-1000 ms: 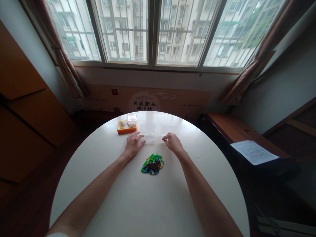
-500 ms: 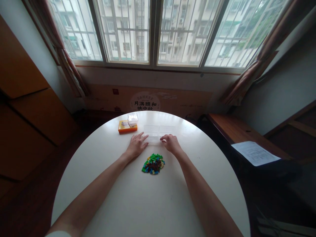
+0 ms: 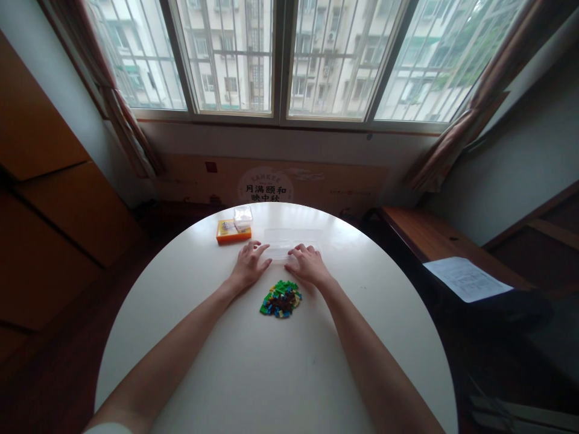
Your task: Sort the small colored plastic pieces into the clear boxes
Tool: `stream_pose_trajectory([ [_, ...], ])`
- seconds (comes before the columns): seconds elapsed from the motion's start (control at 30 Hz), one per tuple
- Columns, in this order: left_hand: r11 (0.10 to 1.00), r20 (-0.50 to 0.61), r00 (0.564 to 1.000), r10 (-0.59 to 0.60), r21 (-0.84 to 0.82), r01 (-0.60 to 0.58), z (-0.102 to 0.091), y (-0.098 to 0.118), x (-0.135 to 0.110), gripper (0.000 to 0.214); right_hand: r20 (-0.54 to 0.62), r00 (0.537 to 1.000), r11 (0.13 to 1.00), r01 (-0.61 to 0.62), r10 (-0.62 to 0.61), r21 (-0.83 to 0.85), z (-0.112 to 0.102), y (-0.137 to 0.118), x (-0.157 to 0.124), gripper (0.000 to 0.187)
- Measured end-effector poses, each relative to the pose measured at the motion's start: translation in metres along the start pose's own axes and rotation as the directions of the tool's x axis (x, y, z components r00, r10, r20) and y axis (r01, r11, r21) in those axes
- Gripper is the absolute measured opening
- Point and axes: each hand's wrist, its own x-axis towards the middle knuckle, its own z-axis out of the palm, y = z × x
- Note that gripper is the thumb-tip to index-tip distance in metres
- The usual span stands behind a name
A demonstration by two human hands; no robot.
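Observation:
A clear plastic tray [image 3: 294,235] lies flat beyond my hands; its near edge is partly covered by my fingers. My left hand [image 3: 250,265] rests at its near left side, fingers apart, holding nothing visible. On the near right side, my right hand [image 3: 308,264] has its fingers bent and spread, with the thumb apart. Whether the fingertips press on the tray cannot be made out. Between my forearms, nearer to me, sits a small heap of toy building bricks [image 3: 281,299], green, brown, blue, yellow and tan.
An orange box [image 3: 226,235] stands at the far left of the round white table [image 3: 253,374], with a small clear container [image 3: 243,214] on it. To the right is a wooden bench [image 3: 407,232] with a printed paper sheet [image 3: 468,278]. The window wall lies behind the table.
My right hand has shifted slightly left, and its fingers have gone from drawn together to spread. My left hand has barely moved. The brick heap looks the same.

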Motion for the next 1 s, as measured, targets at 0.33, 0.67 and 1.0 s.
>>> stream_pose_trajectory([
  [0.33,1.0,0.015,1.0,-0.001,0.008,0.001,0.002,-0.002,0.0,0.039,-0.04,0.988,0.989,-0.147,0.146,-0.018,-0.001,0.03,-0.002,0.039],
  [0.67,1.0,-0.005,1.0,-0.013,-0.006,0.013,0.003,-0.003,0.0,0.036,-0.048,0.952,0.952,-0.303,0.302,-0.027,-0.008,0.068,-0.008,0.04],
  [1.0,0.988,-0.173,0.984,-0.036,-0.154,0.009,-0.013,-0.004,0.009,0.028,-0.09,0.948,0.951,-0.308,0.306,-0.015,-0.02,0.066,-0.004,0.043],
])
